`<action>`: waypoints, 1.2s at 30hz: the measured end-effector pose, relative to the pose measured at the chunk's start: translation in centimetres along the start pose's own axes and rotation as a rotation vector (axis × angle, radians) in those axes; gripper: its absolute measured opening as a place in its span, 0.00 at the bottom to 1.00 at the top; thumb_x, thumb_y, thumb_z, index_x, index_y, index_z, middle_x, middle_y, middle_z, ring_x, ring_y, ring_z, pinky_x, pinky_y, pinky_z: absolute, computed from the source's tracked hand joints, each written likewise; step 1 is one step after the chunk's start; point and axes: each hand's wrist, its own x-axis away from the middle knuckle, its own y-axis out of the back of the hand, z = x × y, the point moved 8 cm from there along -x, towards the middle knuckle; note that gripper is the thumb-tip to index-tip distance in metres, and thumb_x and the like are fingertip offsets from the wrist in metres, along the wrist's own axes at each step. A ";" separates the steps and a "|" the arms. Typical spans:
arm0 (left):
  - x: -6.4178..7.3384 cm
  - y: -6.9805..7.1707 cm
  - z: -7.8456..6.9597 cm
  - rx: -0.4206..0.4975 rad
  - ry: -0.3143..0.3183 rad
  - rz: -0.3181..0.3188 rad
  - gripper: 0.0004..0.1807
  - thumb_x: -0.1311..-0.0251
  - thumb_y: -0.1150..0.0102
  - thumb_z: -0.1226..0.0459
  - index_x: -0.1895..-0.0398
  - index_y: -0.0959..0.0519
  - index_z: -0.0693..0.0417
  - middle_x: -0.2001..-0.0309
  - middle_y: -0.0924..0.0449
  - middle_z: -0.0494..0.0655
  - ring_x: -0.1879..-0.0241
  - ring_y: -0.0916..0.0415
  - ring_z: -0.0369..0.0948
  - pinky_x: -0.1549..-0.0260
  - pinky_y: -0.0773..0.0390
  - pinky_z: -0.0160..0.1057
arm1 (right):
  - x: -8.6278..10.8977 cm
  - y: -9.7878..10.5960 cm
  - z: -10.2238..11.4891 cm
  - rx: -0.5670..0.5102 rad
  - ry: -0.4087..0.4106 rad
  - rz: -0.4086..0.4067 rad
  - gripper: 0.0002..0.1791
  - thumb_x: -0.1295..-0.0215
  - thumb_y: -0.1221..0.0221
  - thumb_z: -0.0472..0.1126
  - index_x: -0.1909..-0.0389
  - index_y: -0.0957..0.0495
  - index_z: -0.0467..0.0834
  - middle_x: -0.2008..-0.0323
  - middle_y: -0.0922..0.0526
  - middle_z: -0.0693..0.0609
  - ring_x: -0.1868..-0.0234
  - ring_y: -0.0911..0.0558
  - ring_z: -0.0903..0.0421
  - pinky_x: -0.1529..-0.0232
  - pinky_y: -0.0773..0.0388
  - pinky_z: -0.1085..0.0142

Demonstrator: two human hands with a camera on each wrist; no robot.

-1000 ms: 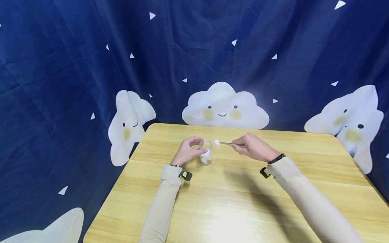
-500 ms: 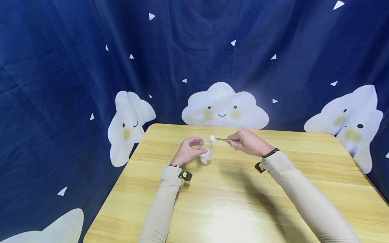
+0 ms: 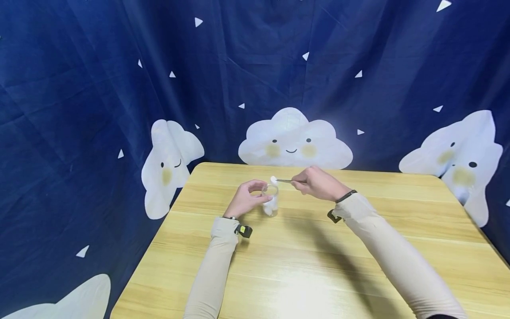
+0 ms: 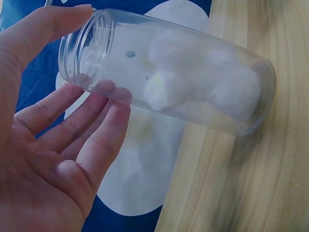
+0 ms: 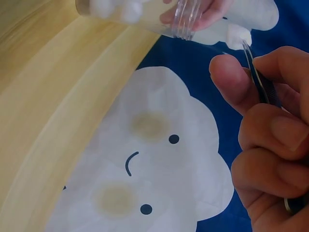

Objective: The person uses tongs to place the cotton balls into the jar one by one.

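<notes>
My left hand (image 3: pixel 246 199) holds a clear plastic jar (image 4: pixel 128 58) near its threaded mouth, thumb on one side and fingertips on the other. The jar is upright on the table, without a lid, and several white cotton balls (image 4: pixel 236 92) lie towards its bottom. My right hand (image 3: pixel 318 184) pinches metal tweezers (image 3: pixel 284 180) between thumb and index finger, the other fingers curled in. One cotton ball (image 5: pixel 238 36) is caught at the tweezer tips. It hangs just above the jar's mouth, apart from the rim.
The wooden table (image 3: pixel 263 274) stretches out in front of me and to both sides. Beyond its back edge hangs a dark blue curtain (image 3: pixel 271 57) with white clouds and small triangles. A black wrist camera (image 3: pixel 244 230) sits on the left wrist.
My right hand has moved left and slightly away from me, bringing the tweezers and cotton ball from the jar's right to above its mouth. The left hand and jar have stayed put.
</notes>
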 end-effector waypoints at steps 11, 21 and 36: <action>-0.1 -0.1 -0.1 0.013 0.002 0.002 0.27 0.47 0.20 0.55 0.43 0.17 0.46 0.43 0.15 0.45 0.40 0.18 0.47 0.40 0.15 0.46 | -0.8 -1.3 0.2 -0.025 0.029 0.050 0.23 0.26 0.43 0.36 0.84 0.32 0.51 0.84 0.28 0.60 0.78 0.18 0.62 0.79 0.27 0.72; 0.0 -0.2 -0.1 -0.003 0.005 0.006 0.29 0.47 0.20 0.54 0.42 0.18 0.46 0.42 0.15 0.46 0.39 0.18 0.47 0.39 0.16 0.48 | -1.0 -2.1 0.2 -0.010 0.012 0.068 0.19 0.26 0.43 0.36 0.81 0.24 0.49 0.83 0.23 0.59 0.79 0.19 0.60 0.81 0.32 0.73; 0.0 -0.2 -0.1 0.003 0.004 0.011 0.30 0.47 0.20 0.55 0.40 0.19 0.49 0.41 0.16 0.48 0.39 0.18 0.48 0.42 0.14 0.40 | -1.1 -2.7 -0.2 -0.025 -0.009 0.071 0.19 0.26 0.42 0.36 0.81 0.23 0.50 0.83 0.19 0.54 0.80 0.22 0.63 0.83 0.35 0.74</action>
